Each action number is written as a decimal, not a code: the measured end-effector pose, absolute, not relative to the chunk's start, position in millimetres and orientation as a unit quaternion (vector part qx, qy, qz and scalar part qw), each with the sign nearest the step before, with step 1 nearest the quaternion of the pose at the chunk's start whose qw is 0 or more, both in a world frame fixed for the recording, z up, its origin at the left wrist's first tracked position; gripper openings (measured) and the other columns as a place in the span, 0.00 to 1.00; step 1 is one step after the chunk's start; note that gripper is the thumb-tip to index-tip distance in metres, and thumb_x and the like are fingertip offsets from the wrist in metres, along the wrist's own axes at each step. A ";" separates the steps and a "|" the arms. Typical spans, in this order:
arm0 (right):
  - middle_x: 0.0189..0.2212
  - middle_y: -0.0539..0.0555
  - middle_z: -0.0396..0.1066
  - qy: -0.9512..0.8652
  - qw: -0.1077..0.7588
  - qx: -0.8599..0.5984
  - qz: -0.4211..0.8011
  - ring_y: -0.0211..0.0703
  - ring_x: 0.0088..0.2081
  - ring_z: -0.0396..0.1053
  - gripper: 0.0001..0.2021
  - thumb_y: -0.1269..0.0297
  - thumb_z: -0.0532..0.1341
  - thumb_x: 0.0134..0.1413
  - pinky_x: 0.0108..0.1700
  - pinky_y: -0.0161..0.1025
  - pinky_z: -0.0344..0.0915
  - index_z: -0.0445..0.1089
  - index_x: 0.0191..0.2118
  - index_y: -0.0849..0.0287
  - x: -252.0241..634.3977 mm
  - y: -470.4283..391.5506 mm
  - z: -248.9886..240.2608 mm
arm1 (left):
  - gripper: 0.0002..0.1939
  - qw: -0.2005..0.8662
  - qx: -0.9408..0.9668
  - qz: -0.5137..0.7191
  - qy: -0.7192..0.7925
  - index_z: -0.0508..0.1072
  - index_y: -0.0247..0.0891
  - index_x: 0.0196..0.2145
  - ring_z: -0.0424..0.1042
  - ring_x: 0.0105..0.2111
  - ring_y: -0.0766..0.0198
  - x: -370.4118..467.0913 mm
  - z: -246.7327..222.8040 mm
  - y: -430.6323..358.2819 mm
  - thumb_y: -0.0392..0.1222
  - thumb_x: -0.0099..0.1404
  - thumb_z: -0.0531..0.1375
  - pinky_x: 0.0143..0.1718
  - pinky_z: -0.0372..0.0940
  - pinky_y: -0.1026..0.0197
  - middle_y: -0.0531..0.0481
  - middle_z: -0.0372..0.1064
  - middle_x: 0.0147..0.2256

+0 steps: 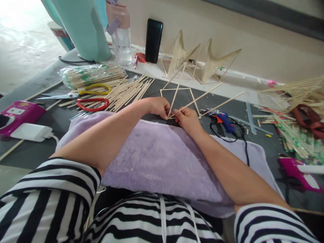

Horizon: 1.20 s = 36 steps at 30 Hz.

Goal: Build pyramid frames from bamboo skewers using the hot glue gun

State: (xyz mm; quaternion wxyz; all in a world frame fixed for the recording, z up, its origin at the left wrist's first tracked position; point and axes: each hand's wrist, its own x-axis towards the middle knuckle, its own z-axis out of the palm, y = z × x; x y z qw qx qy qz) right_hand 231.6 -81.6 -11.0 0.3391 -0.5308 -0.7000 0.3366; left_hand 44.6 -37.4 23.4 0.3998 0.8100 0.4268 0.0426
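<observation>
A frame of thin wooden sticks (176, 89) stands on the dark table, with some sticks rising to a peak and others slanting off to the right. At its near left corner, my left hand (161, 107) has its fingers closed on one of the sticks. My right hand (187, 118) pinches a stick close beside it, at the same corner. The two hands nearly touch, and the fingertips partly hide the joint. Just right of the frame lies a blue hot glue gun (226, 122) with a black cord. A purple towel (152, 152) is spread under my forearms.
Loose sticks (131, 91), scissors (93, 96) and a bagged stick bundle (91, 75) lie left. Behind are a phone (154, 40), a water bottle (122, 40) and finished stick models (217, 64). Pink power strips (24, 116) and scattered sticks (291, 131) flank the towel.
</observation>
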 end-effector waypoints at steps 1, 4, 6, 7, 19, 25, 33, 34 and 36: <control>0.14 0.48 0.59 -0.700 0.339 -0.531 0.336 0.35 0.21 0.58 0.20 0.51 0.57 0.55 0.28 0.36 0.52 0.65 0.19 0.59 231.6 -81.5 -11.2 | 0.09 0.399 0.810 0.042 0.427 0.78 0.35 0.30 0.65 0.27 0.69 44.7 23.5 -37.4 0.39 0.48 0.64 0.32 0.56 0.64 0.55 0.70 0.25; 0.14 0.48 0.60 -0.702 0.342 -0.530 0.331 0.36 0.22 0.58 0.20 0.51 0.57 0.55 0.28 0.36 0.52 0.65 0.19 0.59 231.7 -81.4 -11.4 | 0.09 0.401 0.811 0.046 0.424 0.78 0.35 0.30 0.65 0.27 0.69 44.8 23.9 -37.6 0.38 0.48 0.64 0.31 0.56 0.64 0.55 0.70 0.24; 0.15 0.49 0.60 -0.703 0.343 -0.530 0.328 0.36 0.22 0.59 0.20 0.50 0.57 0.55 0.28 0.36 0.53 0.65 0.19 0.59 231.6 -81.5 -11.3 | 0.09 0.404 0.809 0.049 0.424 0.78 0.36 0.30 0.65 0.27 0.69 44.5 24.4 -38.0 0.38 0.48 0.64 0.31 0.56 0.64 0.55 0.70 0.24; 0.15 0.49 0.60 -0.702 0.343 -0.531 0.327 0.36 0.23 0.59 0.20 0.50 0.57 0.55 0.28 0.36 0.53 0.65 0.19 0.59 231.6 -81.5 -11.2 | 0.09 0.406 0.807 0.050 0.425 0.78 0.36 0.30 0.65 0.27 0.69 44.4 24.6 -38.3 0.38 0.48 0.64 0.32 0.56 0.64 0.55 0.70 0.24; 0.15 0.49 0.60 -0.703 0.336 -0.533 0.329 0.37 0.23 0.60 0.20 0.51 0.57 0.55 0.27 0.35 0.52 0.64 0.19 0.58 231.7 -81.2 -10.6 | 0.09 0.400 0.808 0.045 0.430 0.78 0.36 0.30 0.66 0.28 0.67 44.4 23.3 -37.9 0.39 0.48 0.65 0.32 0.57 0.64 0.54 0.71 0.25; 0.15 0.49 0.60 -0.706 0.340 -0.530 0.326 0.36 0.23 0.59 0.20 0.51 0.57 0.55 0.27 0.35 0.52 0.64 0.19 0.59 232.0 -80.8 -11.5 | 0.07 0.409 0.803 0.052 0.431 0.77 0.36 0.29 0.65 0.27 0.69 45.1 26.0 -39.5 0.37 0.48 0.65 0.32 0.57 0.64 0.55 0.69 0.24; 0.15 0.49 0.60 -0.700 0.344 -0.531 0.330 0.36 0.23 0.59 0.20 0.50 0.57 0.54 0.27 0.35 0.52 0.64 0.19 0.58 231.6 -81.4 -11.2 | 0.06 0.415 0.801 0.054 0.428 0.77 0.36 0.28 0.65 0.27 0.68 45.2 24.9 -39.6 0.36 0.48 0.65 0.32 0.57 0.64 0.55 0.70 0.24; 0.15 0.49 0.60 -0.700 0.343 -0.533 0.330 0.36 0.23 0.59 0.20 0.50 0.57 0.54 0.26 0.35 0.52 0.64 0.19 0.58 231.6 -81.4 -11.2 | 0.06 0.416 0.800 0.055 0.428 0.77 0.37 0.28 0.65 0.27 0.68 45.1 24.4 -39.3 0.36 0.48 0.65 0.32 0.57 0.64 0.55 0.70 0.24; 0.14 0.48 0.60 -0.700 0.338 -0.536 0.330 0.36 0.22 0.59 0.20 0.50 0.57 0.55 0.26 0.35 0.52 0.64 0.19 0.58 231.6 -81.3 -11.0 | 0.06 0.418 0.798 0.057 0.430 0.77 0.37 0.28 0.65 0.27 0.68 44.9 23.9 -38.7 0.36 0.47 0.65 0.32 0.56 0.64 0.55 0.70 0.24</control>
